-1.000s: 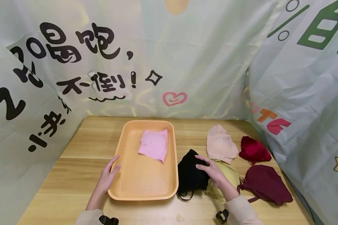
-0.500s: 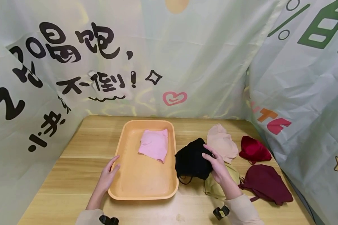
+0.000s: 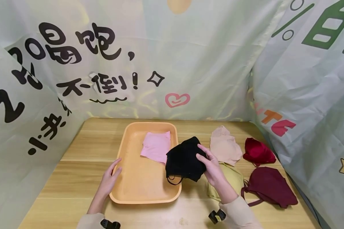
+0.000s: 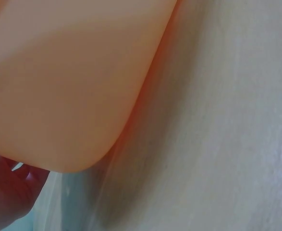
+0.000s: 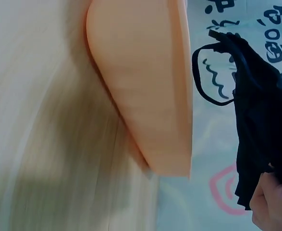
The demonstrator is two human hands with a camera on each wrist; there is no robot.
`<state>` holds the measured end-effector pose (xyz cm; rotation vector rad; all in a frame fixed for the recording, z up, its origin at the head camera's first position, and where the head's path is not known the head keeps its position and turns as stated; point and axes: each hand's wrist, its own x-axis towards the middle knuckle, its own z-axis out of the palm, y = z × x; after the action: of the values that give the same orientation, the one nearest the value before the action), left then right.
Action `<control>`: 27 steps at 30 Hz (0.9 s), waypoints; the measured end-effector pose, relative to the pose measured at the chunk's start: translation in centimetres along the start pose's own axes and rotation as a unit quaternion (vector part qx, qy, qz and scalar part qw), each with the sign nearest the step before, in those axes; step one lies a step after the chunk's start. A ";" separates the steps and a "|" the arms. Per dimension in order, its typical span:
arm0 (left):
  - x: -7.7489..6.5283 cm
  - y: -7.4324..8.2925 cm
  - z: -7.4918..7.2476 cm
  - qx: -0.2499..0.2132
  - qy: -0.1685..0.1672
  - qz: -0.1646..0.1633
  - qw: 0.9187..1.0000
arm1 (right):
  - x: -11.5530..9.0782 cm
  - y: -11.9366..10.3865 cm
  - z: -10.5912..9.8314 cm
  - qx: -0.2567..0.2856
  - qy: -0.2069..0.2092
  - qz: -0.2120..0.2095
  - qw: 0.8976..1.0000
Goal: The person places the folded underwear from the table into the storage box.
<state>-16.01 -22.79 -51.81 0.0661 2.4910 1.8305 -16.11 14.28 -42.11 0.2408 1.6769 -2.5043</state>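
A folded black bra (image 3: pixel 183 160) hangs over the right rim of the orange tray (image 3: pixel 143 187), pinched at its right side by my right hand (image 3: pixel 213 168). In the right wrist view the bra (image 5: pixel 261 110) is held above the tray's rim level, and its thin strap loops down free. My left hand (image 3: pixel 109 179) holds the tray's left rim, its thumb reaching over the edge; the other fingers are mostly hidden. The left wrist view shows that hand (image 4: pixel 11 192) against the tray's outer wall. A folded pink piece of cloth (image 3: pixel 156 146) lies inside the tray, toward its far right.
Right of the tray, a pale pink bra (image 3: pixel 225 146), a yellow-green garment (image 3: pixel 232 179), a bright red bra (image 3: pixel 258 151) and a maroon bra (image 3: pixel 270 187) lie on the wooden table (image 3: pixel 86 152). Printed fabric curtains (image 3: pixel 212 63) surround the table's back and sides.
My right hand has lifted the black bra off the table beside the tray and carried it left, over the tray's right rim. The left hand and tray have stayed put.
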 end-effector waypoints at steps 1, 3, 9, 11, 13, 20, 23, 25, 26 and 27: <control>0.0 0.0 0.0 0.001 0.000 0.000 1.000 | 0.1 0.1 0.3 0.002 -0.004 0.001 1.000; 0.0 0.0 0.0 0.003 0.002 0.000 1.000 | 0.2 0.4 0.9 0.004 -0.015 0.001 1.000; 0.1 0.0 0.0 0.007 0.007 0.001 1.000 | 0.5 1.4 2.7 0.003 -0.040 -0.003 0.999; 0.0 0.0 0.0 0.008 0.006 0.002 1.000 | 0.6 1.8 3.3 0.003 -0.042 -0.005 0.999; -0.1 0.0 0.0 0.009 0.005 0.004 1.000 | 0.6 2.1 3.9 0.003 -0.047 -0.006 0.999; -0.1 0.1 -0.1 0.008 0.002 0.000 1.000 | 0.9 3.3 5.8 0.000 -0.073 -0.008 0.997; -0.2 0.2 -0.1 0.008 0.001 0.002 1.000 | 1.0 3.9 6.4 -0.014 -0.078 -0.002 0.997; -0.2 0.4 -0.1 0.005 0.001 0.002 1.000 | 1.0 4.3 6.8 -0.028 -0.084 -0.004 0.996; -0.2 0.4 0.0 0.005 0.002 0.003 1.000 | 1.0 4.6 7.0 -0.035 -0.086 -0.005 0.996; -0.2 0.4 0.0 0.003 0.002 0.003 1.000 | 1.1 4.9 7.2 -0.042 -0.091 -0.008 0.995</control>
<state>-15.80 -22.72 -51.42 0.0694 2.5023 1.8265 -16.76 5.80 -44.05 -0.0081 1.7119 -2.3767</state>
